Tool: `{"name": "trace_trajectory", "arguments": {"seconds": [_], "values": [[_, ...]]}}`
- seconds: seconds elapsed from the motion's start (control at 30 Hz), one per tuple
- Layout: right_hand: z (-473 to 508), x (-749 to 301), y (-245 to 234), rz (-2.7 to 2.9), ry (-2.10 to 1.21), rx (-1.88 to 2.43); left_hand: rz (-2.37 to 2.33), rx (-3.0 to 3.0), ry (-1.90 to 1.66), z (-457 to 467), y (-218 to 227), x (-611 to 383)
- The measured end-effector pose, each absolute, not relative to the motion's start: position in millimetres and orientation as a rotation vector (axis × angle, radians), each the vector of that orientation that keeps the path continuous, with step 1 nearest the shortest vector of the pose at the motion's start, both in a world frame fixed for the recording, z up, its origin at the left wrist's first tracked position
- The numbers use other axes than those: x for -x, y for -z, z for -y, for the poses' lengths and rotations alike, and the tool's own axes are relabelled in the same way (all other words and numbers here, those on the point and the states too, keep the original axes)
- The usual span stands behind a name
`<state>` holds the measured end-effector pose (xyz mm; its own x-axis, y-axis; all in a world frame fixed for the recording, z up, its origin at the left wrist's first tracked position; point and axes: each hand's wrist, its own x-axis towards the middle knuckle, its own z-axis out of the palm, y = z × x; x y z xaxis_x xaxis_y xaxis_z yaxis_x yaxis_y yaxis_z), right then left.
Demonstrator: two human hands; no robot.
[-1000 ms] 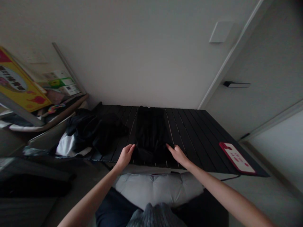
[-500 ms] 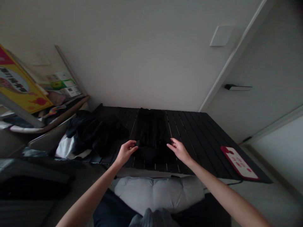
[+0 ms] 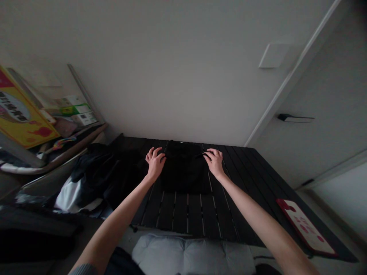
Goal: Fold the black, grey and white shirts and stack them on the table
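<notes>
- Both hands have slid up from the near end of the garment to its far corners, and the whole view has tipped down a bit
- Flat black garment [image 3: 183, 170] lies squarely in the middle of a slatted black table [image 3: 243, 214], with bare slats between it and the near edge
- Left hand [image 3: 155, 164] is open with fingers spread, its fingertips right at the garment's far left corner, not clenched
- Right hand [image 3: 214, 162] is lightly curled at the far right corner, fingertips on the cloth; honestly can't tell if it's pinching anything
- Step in hand, as far as I can judge: smoothing or squaring up that far edge
- To lift that edge, the fingers would have to close on the cloth first
- Just left of it, a heap of dark clothes [image 3: 100, 177] sits over a white cloth [image 3: 67, 200]
- Grey tufted cushion [image 3: 192, 256] sits beyond the table's near edge
</notes>
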<state>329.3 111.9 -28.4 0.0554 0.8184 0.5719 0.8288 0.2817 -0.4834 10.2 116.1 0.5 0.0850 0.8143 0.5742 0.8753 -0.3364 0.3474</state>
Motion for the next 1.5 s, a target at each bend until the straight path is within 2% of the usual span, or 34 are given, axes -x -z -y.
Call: {"name": "trace_trajectory", "arguments": {"seconds": [0.17,0.33,0.47,0.6,0.77,0.9,1.1,1.33,1.5], "values": [[-168,-332,25,1.686,0.071,1.569,1.85,2.319,1.28,-183,6,-19],[-222,-336,22,1.603,0.127,1.678,2.08,2.059,1.322,-242,11,-34],[-246,-328,32,1.658,0.156,1.82,2.207,2.131,0.976,-270,21,-52],[-249,-308,61,1.826,0.067,1.956,2.366,2.257,0.575,-282,49,-67],[-248,-297,96,2.022,-0.264,2.133,2.408,2.26,0.357,-285,91,-68],[-252,-299,105,2.008,-0.394,2.196,2.418,2.236,0.298,-288,106,-64],[-251,-296,97,2.006,-0.413,2.276,2.435,2.196,0.264,-283,96,-67],[-209,-297,94,1.565,0.022,2.413,2.335,2.044,0.45,-234,74,-59],[-188,-290,84,1.521,-0.053,2.422,2.289,2.034,0.495,-196,60,-54]]}}
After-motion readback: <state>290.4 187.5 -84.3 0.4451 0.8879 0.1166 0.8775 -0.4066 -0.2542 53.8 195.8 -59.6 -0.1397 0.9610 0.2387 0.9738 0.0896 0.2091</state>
